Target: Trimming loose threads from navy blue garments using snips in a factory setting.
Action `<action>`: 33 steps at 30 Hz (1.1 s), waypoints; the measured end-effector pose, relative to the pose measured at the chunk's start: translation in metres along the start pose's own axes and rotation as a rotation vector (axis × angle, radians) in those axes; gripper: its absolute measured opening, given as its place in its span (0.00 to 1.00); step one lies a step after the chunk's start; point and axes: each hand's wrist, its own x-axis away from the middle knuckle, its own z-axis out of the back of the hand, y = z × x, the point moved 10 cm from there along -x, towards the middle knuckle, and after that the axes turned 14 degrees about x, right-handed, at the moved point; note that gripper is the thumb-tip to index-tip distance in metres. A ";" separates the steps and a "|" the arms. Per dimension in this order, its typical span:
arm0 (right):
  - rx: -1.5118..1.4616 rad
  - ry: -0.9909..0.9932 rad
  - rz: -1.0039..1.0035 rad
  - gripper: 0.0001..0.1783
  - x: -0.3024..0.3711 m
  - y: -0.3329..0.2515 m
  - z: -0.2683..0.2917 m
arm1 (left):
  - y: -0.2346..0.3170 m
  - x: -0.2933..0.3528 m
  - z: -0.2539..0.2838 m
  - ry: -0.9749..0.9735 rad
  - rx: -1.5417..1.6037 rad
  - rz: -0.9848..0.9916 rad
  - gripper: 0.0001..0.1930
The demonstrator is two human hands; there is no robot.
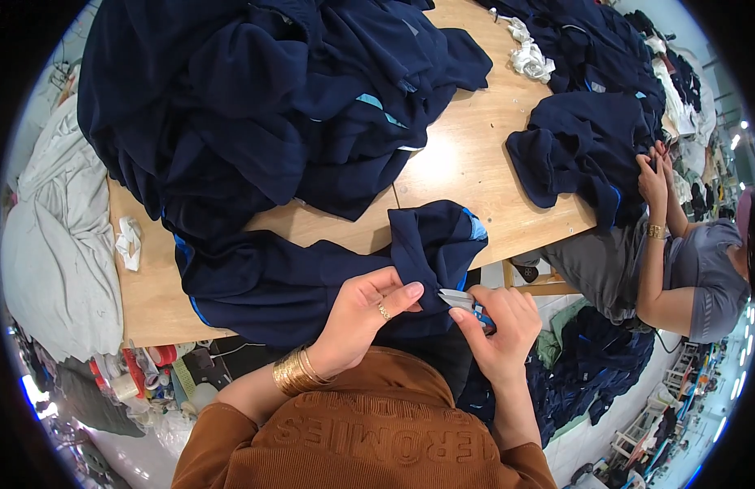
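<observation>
A navy garment (275,281) with bright blue trim lies along the table's near edge, one part of it raised and folded in front of me. My left hand (361,308) pinches a fold of this cloth between thumb and fingers. In my right hand (508,332) is a pair of thread snips (455,299) with metal blades and a blue handle. Their tips point left, against or very close to the cloth beside my left thumb. Whether a thread lies between the blades is too small to tell.
A large heap of navy garments (231,98) covers the far left of the wooden table (451,147). Pale grey cloth (55,244) hangs at the left edge. On the right, a co-worker (679,269) handles another navy garment (577,147). More navy clothing (597,359) lies below, right.
</observation>
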 end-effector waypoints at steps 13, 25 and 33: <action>0.102 0.024 0.049 0.14 -0.004 -0.010 0.003 | -0.002 0.001 -0.001 -0.023 -0.002 0.023 0.11; -0.214 -0.003 -0.291 0.15 0.003 0.029 -0.012 | 0.000 0.000 0.000 -0.013 0.016 0.010 0.08; -0.199 -0.127 -0.367 0.22 -0.040 0.135 -0.120 | 0.054 -0.042 0.057 0.118 0.155 -0.259 0.16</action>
